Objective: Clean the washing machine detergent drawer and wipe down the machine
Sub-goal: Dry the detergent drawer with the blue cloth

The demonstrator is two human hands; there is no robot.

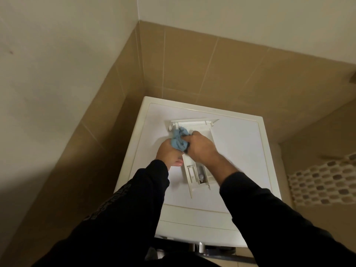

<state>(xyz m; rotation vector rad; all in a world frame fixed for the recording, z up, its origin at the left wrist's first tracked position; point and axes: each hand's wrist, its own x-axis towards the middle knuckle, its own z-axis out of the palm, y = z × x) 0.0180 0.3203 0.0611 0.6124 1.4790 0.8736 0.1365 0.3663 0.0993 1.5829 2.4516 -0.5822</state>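
Detergent drawer (194, 170) out, flat on machine top (240, 151). Blue cloth (179, 140) at drawer's 11 o'clock end, bunched in right hand (202, 149); left hand (169, 153) steadying, grip unclear. Best worked into corners, drawer pinned.

Both arms reach forward in dark sleeves, hands meeting close together. The right hand (201, 149) is knuckles-up, fingers curled and bunching a blue cloth (179, 140). The left hand (169, 153) sits just beside it, its fingers touching the same cloth from below.
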